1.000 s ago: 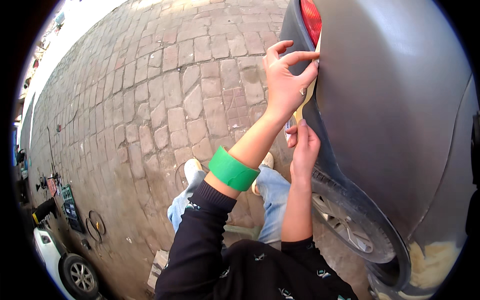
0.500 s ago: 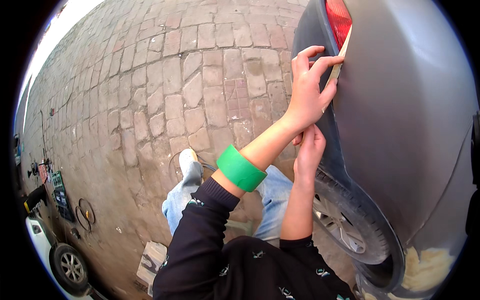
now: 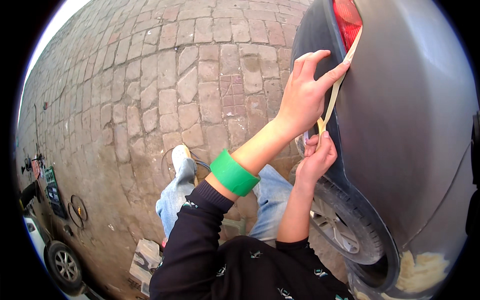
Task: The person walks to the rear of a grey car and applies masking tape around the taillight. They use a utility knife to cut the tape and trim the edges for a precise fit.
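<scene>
My left hand [image 3: 304, 97] reaches up to the grey car body [image 3: 410, 130], fingers spread, its index fingertip pressing a strip of beige masking tape [image 3: 336, 92] along the panel edge just below the red tail light [image 3: 347, 17]. A green tape roll [image 3: 234, 172] sits around that wrist like a bracelet. Lower down, my right hand [image 3: 316, 160] is closed on the small roll of masking tape [image 3: 320, 131] from which the strip runs up, close to the black bumper edge. I am crouched, with my jeans-clad knees [image 3: 182, 192] below the arms.
The car's rear wheel [image 3: 345, 227] is right below my right hand. A pale filler patch [image 3: 422, 272] marks the body at lower right. Cobblestone paving [image 3: 150, 90] spreads left. Another car's wheel [image 3: 65, 262], a flat box [image 3: 145, 260] and a wire loop [image 3: 77, 210] lie at lower left.
My left hand has slid up the panel edge toward the tail light, laying more tape. The right hand followed upward with the roll, and the view moved closer.
</scene>
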Demonstrator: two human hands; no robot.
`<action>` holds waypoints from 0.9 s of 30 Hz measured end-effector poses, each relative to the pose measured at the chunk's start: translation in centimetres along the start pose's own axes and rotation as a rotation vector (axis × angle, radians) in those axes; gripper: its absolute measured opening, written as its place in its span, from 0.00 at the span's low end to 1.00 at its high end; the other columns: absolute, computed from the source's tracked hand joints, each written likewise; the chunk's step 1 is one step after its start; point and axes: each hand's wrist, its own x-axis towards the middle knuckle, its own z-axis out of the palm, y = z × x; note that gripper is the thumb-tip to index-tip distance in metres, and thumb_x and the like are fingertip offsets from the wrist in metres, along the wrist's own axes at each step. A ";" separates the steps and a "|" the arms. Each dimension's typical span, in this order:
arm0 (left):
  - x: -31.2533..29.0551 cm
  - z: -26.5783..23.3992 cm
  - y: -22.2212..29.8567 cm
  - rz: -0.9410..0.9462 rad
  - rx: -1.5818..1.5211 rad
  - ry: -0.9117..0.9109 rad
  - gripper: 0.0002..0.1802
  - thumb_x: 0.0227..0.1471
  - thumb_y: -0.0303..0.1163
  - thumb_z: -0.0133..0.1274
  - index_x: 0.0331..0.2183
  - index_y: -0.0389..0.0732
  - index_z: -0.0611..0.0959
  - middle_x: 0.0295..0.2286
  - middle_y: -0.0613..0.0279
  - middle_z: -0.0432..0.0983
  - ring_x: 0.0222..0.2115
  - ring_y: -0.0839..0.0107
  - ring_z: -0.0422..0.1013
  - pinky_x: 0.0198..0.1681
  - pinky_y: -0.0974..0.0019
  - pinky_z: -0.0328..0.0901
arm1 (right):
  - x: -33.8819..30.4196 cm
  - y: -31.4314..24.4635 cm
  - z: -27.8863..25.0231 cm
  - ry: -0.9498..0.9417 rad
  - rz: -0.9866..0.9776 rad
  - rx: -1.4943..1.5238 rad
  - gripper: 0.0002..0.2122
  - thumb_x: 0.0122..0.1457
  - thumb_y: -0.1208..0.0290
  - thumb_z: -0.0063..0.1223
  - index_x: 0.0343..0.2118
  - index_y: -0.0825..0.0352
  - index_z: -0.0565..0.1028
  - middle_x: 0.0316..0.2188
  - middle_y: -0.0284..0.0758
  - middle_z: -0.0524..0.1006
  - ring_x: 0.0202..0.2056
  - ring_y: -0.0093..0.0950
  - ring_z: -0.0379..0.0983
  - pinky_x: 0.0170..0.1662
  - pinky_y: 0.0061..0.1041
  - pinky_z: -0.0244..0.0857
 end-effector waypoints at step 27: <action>0.9 1.0 0.1 -0.194 -0.218 0.171 0.17 0.40 0.25 0.60 0.36 0.53 0.85 0.41 0.61 0.68 0.44 0.63 0.60 0.46 0.64 0.60 | 0.9 0.9 0.4 0.028 0.265 0.073 0.18 0.62 0.64 0.44 0.16 0.65 0.65 0.09 0.24 0.56 0.12 0.14 0.50 0.17 0.17 0.44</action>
